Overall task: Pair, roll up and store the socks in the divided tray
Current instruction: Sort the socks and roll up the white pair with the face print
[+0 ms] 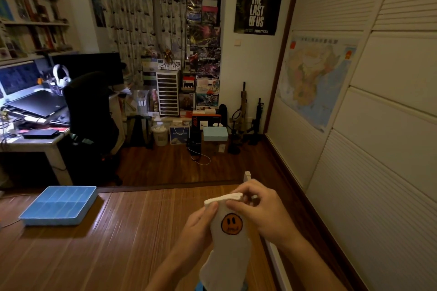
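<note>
Soft, light white smiley-face sock (230,238) pinched at cuff by left hand (201,227) and right hand (260,210), lower centre; limp fabric best gripped there.

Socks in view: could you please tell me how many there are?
1 for certain: a white sock with an orange smiley, pinched at its cuff by the left hand and the right hand. A second may be hidden behind it.

Near right, the left hand (201,222) and right hand (262,208) hold a sock (233,250) upright between them above the mat (130,243). The divided tray (47,221) sits on the mat, well apart to the left. Far left, a chair (89,106) stands before a table (35,143); a map (314,78) hangs on the right wall.
</note>
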The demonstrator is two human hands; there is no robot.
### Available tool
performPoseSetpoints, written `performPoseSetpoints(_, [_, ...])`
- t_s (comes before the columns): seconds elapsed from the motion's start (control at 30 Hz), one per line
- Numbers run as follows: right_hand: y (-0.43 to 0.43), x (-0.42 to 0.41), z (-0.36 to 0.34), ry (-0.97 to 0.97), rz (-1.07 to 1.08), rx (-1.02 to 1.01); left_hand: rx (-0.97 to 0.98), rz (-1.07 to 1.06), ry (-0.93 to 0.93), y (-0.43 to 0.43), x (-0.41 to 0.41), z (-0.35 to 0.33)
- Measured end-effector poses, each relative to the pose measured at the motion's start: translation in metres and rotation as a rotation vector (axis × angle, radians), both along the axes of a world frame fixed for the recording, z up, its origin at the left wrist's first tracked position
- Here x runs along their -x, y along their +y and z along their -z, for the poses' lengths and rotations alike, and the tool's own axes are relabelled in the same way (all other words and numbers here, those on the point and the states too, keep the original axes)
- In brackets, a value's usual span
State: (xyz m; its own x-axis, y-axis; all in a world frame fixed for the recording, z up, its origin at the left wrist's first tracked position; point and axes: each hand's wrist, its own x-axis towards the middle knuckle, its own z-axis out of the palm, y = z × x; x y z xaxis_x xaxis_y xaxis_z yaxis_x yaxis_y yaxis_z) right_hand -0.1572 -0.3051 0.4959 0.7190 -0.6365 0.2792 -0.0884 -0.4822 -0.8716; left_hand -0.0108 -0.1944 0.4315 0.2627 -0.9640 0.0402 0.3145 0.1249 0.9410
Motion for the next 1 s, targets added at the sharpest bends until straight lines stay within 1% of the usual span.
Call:
performPoseSetpoints(0.03, [0.0, 0.0, -0.004, -0.04, -0.033, -0.075, -0.015, -0.003, -0.058, -0.001, 0.002, 0.0])
performPoseSetpoints(0.1, [-0.002, -0.001, -0.014, -0.122, -0.089, -0.263, -0.05, -0.001, -0.243, -0.002, 0.006, 0.002])
performPoseSetpoints(0.13, [-0.003, -0.002, -0.018, -0.148, -0.089, -0.298, -0.069, 0.026, -0.334, -0.003, 0.008, 0.006])
performPoseSetpoints(0.23, [-0.018, -0.003, -0.027, -0.172, 0.014, -0.232, -0.138, 0.137, -0.497, -0.004, 0.011, 0.021])
performPoseSetpoints(0.3, [-0.034, 0.0, -0.029, -0.204, 0.112, -0.239, -0.164, 0.144, -0.55, 0.0, 0.011, 0.028])
performPoseSetpoints(0.4, [-0.065, 0.009, -0.021, -0.223, 0.245, -0.222, -0.222, 0.119, -0.532, 0.008, 0.008, 0.03])
performPoseSetpoints(0.5, [-0.091, 0.017, -0.004, -0.18, 0.295, -0.324, -0.255, 0.185, -0.52, 0.013, 0.001, 0.028])
performPoseSetpoints(0.57, [-0.104, 0.019, 0.011, -0.092, 0.31, -0.412, -0.291, 0.227, -0.463, 0.016, -0.004, 0.029])
performPoseSetpoints(0.7, [-0.121, 0.021, 0.047, 0.013, 0.396, -0.472, -0.428, 0.282, -0.196, 0.021, -0.005, 0.034])
performPoseSetpoints(0.8, [-0.118, 0.023, 0.067, 0.115, 0.281, -0.601, -0.552, 0.28, 0.03, 0.018, 0.001, 0.043])
performPoseSetpoints(0.83, [-0.115, 0.024, 0.072, 0.16, 0.258, -0.598, -0.594, 0.261, 0.094, 0.016, 0.004, 0.046])
performPoseSetpoints(0.9, [-0.104, 0.024, 0.079, 0.227, 0.264, -0.474, -0.685, 0.164, 0.204, 0.013, 0.011, 0.058])
performPoseSetpoints(1.0, [-0.073, 0.021, 0.084, 0.214, 0.209, -0.323, -0.746, 0.114, 0.356, 0.01, 0.019, 0.069])
